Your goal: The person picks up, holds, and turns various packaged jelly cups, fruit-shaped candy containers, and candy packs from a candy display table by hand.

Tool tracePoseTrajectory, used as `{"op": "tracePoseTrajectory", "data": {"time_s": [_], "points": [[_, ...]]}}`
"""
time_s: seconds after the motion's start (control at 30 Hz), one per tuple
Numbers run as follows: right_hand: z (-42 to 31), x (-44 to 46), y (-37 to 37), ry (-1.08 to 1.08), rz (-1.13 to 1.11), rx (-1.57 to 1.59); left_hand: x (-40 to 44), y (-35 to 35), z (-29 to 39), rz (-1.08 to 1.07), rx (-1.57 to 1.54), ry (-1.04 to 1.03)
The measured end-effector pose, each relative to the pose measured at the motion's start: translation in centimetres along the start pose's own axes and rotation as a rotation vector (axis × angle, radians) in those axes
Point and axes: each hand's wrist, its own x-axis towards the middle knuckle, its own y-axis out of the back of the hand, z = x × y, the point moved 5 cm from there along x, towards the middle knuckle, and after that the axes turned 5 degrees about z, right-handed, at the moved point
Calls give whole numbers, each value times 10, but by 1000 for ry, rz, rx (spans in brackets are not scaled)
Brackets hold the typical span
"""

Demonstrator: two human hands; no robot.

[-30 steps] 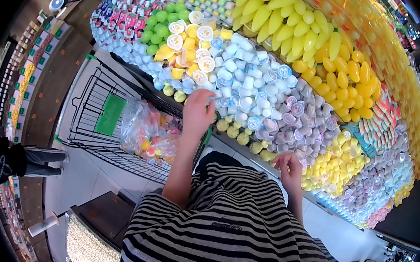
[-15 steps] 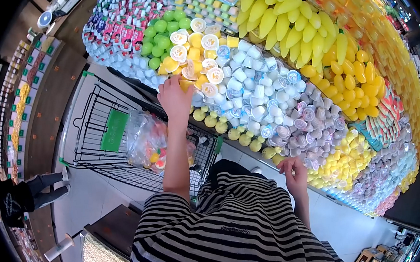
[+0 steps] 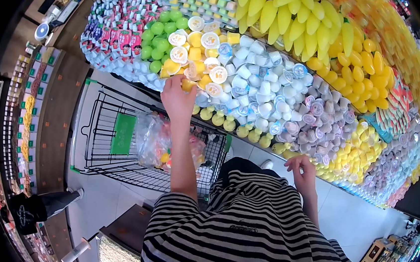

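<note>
My left hand (image 3: 177, 96) reaches to the front edge of the sweets display, its thumb and fingers closed around a yellow jelly cup (image 3: 188, 85). Beside it lies a pile of yellow jelly cups with white printed lids (image 3: 179, 54). White jelly cups (image 3: 253, 85) are heaped to the right, and round green sweets (image 3: 158, 42) sit just behind. My right hand (image 3: 301, 171) hangs with loosely bent fingers near the display's front edge, nothing visible in it. Below my left forearm stands a shopping cart (image 3: 103, 153) with a clear plastic bag (image 3: 152, 142) of colourful items inside.
Farther along the display are yellow banana-shaped packs (image 3: 285, 17), grey-lidded cups (image 3: 313, 114) and small yellow cups (image 3: 354, 153). Round yellow bottles (image 3: 229, 124) line its front edge. At the left, a person (image 3: 37, 211) stands by a curved counter (image 3: 63, 114).
The view has shifted slightly. My left hand stays by the yellow jelly cups, gripping one nearer its thumb side. My right hand's fingers have loosened a little.
</note>
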Motion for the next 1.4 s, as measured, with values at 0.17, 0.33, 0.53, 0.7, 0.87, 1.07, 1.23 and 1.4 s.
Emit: {"op": "tracePoseTrajectory", "data": {"time_s": [0.17, 0.33, 0.53, 0.7, 0.87, 1.07, 1.23, 1.4], "points": [[2, 2, 1, 2, 20, 12, -6, -5, 2, -32, -45, -26], [5, -1, 0, -12, 2, -1, -7, -15, -14, -34, 0, -7], [-3, 0, -2, -14, -21, 17, -5, -15, -11, -88, 50, -2], [3, -4, -2, -16, -24, -3, -6, -18, -19, -153, -114, 52], [14, -6, 0, -7, 12, 43, -8, -2, -1, -74, -49, -41], [12, -6, 8, -26, 27, 34, -17, 28, 42, -40, -268, -17], [16, -8, 23, 164, 17, -138, -53, 14, 49, -101, -348, -161], [23, -12, 62, 189, 110, -65, -86, -8, 106, -374, -468, -329]]}}
